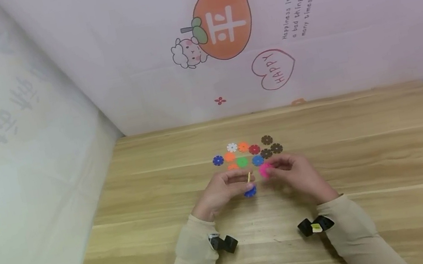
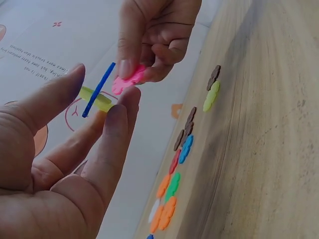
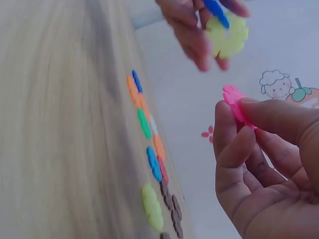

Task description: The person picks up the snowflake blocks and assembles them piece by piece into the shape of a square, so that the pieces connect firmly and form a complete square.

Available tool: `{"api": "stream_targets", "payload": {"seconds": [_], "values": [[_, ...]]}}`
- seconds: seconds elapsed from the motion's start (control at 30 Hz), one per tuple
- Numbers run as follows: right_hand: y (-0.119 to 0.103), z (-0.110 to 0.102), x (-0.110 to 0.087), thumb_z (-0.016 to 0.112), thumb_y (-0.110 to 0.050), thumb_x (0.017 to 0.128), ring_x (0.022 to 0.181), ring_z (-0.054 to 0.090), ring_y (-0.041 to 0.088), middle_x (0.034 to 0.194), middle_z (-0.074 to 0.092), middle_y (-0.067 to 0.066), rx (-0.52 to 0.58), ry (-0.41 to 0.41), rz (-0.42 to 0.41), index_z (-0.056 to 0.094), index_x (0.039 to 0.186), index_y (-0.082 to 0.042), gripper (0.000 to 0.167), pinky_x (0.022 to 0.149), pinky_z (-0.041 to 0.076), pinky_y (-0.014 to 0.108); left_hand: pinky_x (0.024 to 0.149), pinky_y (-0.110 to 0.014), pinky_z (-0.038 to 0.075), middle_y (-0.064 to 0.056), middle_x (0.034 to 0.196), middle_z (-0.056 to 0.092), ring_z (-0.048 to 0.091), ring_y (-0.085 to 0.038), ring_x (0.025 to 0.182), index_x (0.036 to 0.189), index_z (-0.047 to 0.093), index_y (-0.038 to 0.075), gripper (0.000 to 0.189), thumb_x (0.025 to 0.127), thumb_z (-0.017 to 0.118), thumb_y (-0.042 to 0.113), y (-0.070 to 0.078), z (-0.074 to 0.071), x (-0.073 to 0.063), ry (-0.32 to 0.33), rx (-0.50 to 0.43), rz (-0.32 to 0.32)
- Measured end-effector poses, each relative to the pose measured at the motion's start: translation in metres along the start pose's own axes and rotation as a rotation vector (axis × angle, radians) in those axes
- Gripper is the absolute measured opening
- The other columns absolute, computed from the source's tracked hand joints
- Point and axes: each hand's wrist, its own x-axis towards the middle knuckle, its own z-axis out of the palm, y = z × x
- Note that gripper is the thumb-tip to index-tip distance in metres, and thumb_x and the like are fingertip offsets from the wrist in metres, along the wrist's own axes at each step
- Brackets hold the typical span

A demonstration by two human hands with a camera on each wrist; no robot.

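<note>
My left hand pinches a yellow notched disc that is slotted crosswise into a dark blue notched disc. In the left wrist view the blue disc stands edge-on across the yellow one. My right hand grips a pink notched disc between thumb and fingers. Both hands are raised over the table, and the pink disc is close to the joined pair. In the right wrist view a visible gap separates the pink disc from the pair.
Flat notched discs lie on the wooden table beyond the hands: white, red, green, light blue, dark blue, several orange and brown. Another yellow disc lies nearby. A printed cloth hangs behind.
</note>
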Motion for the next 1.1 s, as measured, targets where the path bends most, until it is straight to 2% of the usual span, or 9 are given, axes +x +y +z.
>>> {"api": "stream_targets", "payload": {"seconds": [0.23,0.43,0.6,0.8,1.03,1.1], "values": [[-0.006,0.003,0.0,0.072,-0.034,0.09,0.101,0.07,0.018,0.113,0.073,0.006,0.053,-0.006,-0.002,0.07,0.116,-0.013,0.034,0.093,0.055,0.038,0.1,-0.034,0.053,-0.006,0.119,0.072,0.068,-0.018,0.111,0.124,0.068,0.013,0.032,0.093,0.07,0.02,0.0,0.002,0.001,0.021,0.049,-0.021],[-0.009,0.005,-0.001,0.074,-0.033,0.088,0.098,0.071,0.018,0.111,0.073,0.008,0.108,-0.018,-0.019,0.069,0.115,-0.009,0.036,0.091,0.057,0.038,0.1,-0.034,0.052,-0.008,0.119,0.071,0.068,-0.018,0.11,0.123,0.068,0.011,0.033,0.092,0.071,0.019,0.002,0.003,0.0,-0.002,0.092,-0.018],[-0.009,0.007,0.0,0.074,-0.028,0.089,0.094,0.072,0.018,0.107,0.074,0.009,0.134,-0.029,-0.042,0.07,0.112,-0.009,0.031,0.089,0.057,0.038,0.1,-0.033,0.052,-0.01,0.12,0.071,0.068,-0.017,0.109,0.123,0.068,0.009,0.032,0.092,0.07,0.018,0.001,0.005,-0.001,-0.023,0.096,-0.009],[-0.011,0.009,0.0,0.073,-0.026,0.09,0.095,0.07,0.015,0.11,0.073,0.008,0.096,-0.037,-0.063,0.072,0.113,-0.009,0.028,0.085,0.056,0.027,0.102,-0.034,0.051,-0.014,0.121,0.07,0.067,-0.017,0.11,0.119,0.07,0.008,0.028,0.092,0.07,0.016,-0.001,0.004,-0.002,-0.04,0.082,0.017],[-0.014,0.012,0.001,0.073,-0.025,0.09,0.095,0.069,0.018,0.108,0.073,0.006,0.067,-0.055,-0.092,0.073,0.114,-0.009,0.029,0.084,0.057,0.03,0.098,-0.033,0.053,-0.005,0.113,0.074,0.067,-0.015,0.107,0.112,0.074,0.011,0.025,0.088,0.074,0.016,0.002,0.006,-0.004,-0.001,0.118,0.006],[-0.015,0.013,0.001,0.072,-0.024,0.091,0.096,0.069,0.019,0.108,0.073,0.006,0.06,-0.065,-0.105,0.072,0.115,-0.007,0.029,0.084,0.057,0.03,0.097,-0.033,0.053,-0.006,0.113,0.074,0.068,-0.015,0.106,0.111,0.074,0.011,0.024,0.087,0.075,0.015,0.003,0.005,-0.004,0.001,0.11,0.007]]}}
